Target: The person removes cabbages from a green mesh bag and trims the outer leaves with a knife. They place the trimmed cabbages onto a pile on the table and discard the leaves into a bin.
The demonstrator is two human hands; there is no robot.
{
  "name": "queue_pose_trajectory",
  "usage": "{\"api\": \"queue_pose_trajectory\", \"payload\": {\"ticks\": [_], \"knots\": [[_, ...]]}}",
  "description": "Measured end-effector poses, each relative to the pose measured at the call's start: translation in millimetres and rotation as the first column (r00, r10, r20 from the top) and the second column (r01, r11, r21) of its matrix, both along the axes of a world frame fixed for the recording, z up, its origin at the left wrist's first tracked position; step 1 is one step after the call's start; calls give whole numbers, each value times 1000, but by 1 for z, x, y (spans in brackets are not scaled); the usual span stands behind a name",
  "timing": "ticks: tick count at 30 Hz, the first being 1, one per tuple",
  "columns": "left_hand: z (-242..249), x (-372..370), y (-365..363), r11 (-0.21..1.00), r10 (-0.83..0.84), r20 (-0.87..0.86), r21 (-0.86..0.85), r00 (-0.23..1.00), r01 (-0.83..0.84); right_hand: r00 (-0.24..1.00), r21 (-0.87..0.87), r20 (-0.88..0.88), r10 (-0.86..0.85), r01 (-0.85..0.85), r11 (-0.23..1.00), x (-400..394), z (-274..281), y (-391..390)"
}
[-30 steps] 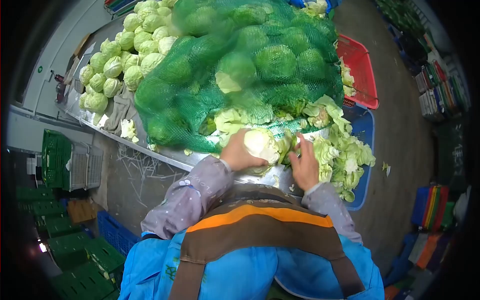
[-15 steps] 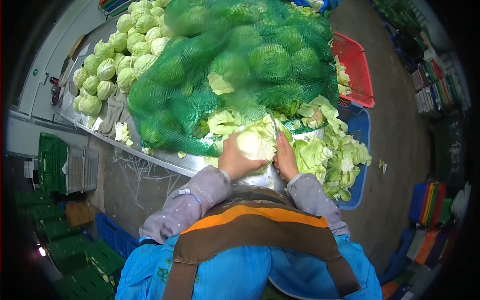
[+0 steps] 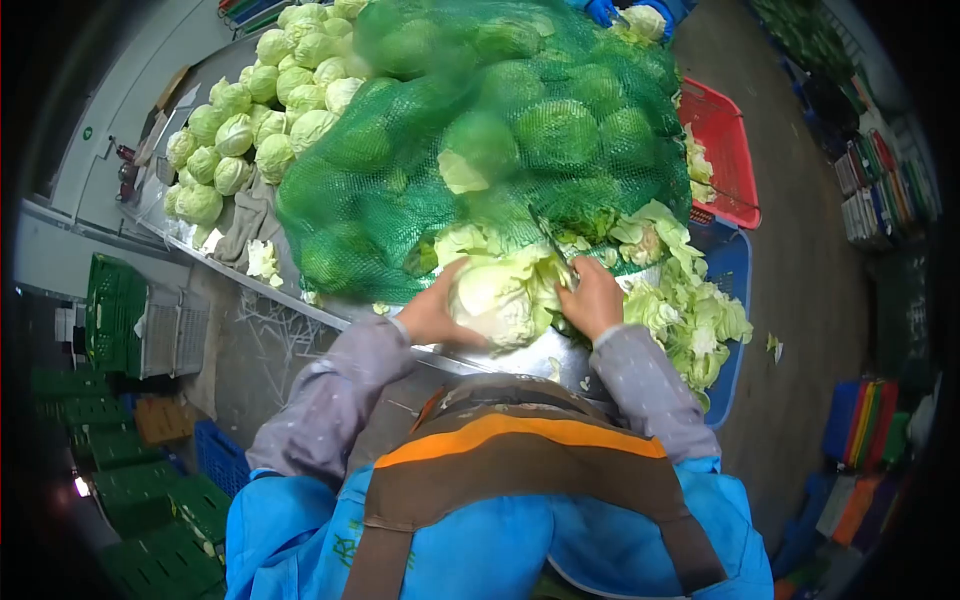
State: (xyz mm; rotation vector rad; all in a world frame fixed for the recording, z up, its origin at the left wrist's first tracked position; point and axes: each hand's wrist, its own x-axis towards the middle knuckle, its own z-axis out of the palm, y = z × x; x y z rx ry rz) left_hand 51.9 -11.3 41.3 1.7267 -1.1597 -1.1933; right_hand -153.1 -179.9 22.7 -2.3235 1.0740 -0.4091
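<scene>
A pale green cabbage [image 3: 497, 308] with loose outer leaves is held low over the metal table. My left hand [image 3: 436, 308] wraps round its left side, thumb along the bottom. My right hand [image 3: 594, 298] is closed on a knife [image 3: 549, 236], whose dark blade points up and away past the cabbage. The fingertips of that hand also touch the leaves on the cabbage's right side. Just beyond lies a green mesh sack [image 3: 400, 190] full of cabbages. Cut-off leaves [image 3: 690, 325] are heaped to the right of my right hand.
Trimmed cabbages [image 3: 235, 135] are piled at the table's far left, beside a grey cloth [image 3: 250, 228]. A blue crate [image 3: 735, 265] and a red crate [image 3: 725, 140] stand along the right side. Across the table, another person's blue-gloved hands [image 3: 604, 12] hold a cabbage.
The cabbage has turned, and its loose leaves now face right. My left hand has shifted to its outer left side; my right hand has moved slightly right and up, with the knife tilted left.
</scene>
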Motion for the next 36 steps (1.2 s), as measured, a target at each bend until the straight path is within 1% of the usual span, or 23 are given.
{"api": "queue_pose_trajectory", "payload": {"ticks": [1,4,6,8,9,10,12,15,16,18,20,21,22,23,24,26,27,28,30,32,33,35,36], "knots": [[21,-2,-4,946,139,1,296,990,-134,1000,17,15,22,-22,1000,-1,14,11],[28,-31,-32,800,288,192,491,938,-346,956,-30,216,197,-196,980,-4,29,40],[13,-33,-28,841,258,291,401,921,-362,948,-31,238,213,-212,977,-4,36,42],[7,-37,-13,901,353,140,217,925,-376,989,221,127,-80,50,974,-5,32,29],[4,-39,-4,935,316,208,96,926,-341,984,182,121,-134,110,977,-11,20,17],[21,-49,3,949,246,503,48,829,-311,979,181,131,-156,131,975,-15,14,7],[29,-57,14,978,205,664,-115,719,-173,967,171,18,-254,247,954,-26,3,-8],[37,-52,21,976,177,709,-217,682,-28,962,131,-237,-135,170,977,-35,-17,-37],[42,-50,21,975,176,712,-220,680,-23,963,129,-232,-140,173,976,-33,-1,-35],[52,-43,22,956,174,585,-293,792,6,986,-165,-53,-157,146,975,-30,40,-28],[56,-37,21,929,185,549,-369,815,38,931,-195,324,170,-110,975,-13,63,-28],[64,-39,19,926,206,252,-362,946,-105,929,-197,335,158,-95,976,-4,80,-22],[70,-39,17,923,226,-68,-306,972,-236,874,87,430,226,-290,953,7,100,-13],[67,-34,17,917,203,-128,-323,971,-234,800,331,540,260,-486,809,14,111,-9],[65,-32,15,916,198,-116,-330,973,-226,794,321,550,259,-488,812,16,106,-10],[65,-32,9,807,229,-476,-395,849,-439,873,470,385,298,-464,751,22,88,-7],[63,-35,8,771,248,-620,-338,744,-539,800,304,531,280,-488,818,17,83,9],[56,-33,8,755,259,-697,-286,669,-591,854,280,430,292,-434,856,6,102,25],[48,-27,7,783,194,-871,-139,450,-607,858,228,456,238,-371,900,0,122,58],[47,-21,6,804,199,-914,-54,353,-592,779,-47,491,389,-423,905,-4,98,68],[53,-20,3,797,175,-917,-82,359,-598,774,-49,494,396,-430,902,-5,96,66],[59,-17,-2,790,140,-920,-120,367,-601,759,123,617,206,-352,928,-4,96,55],[59,-14,-1,790,113,-892,-186,437,-585,858,392,513,19,-254,884,-7,123,51]]}}
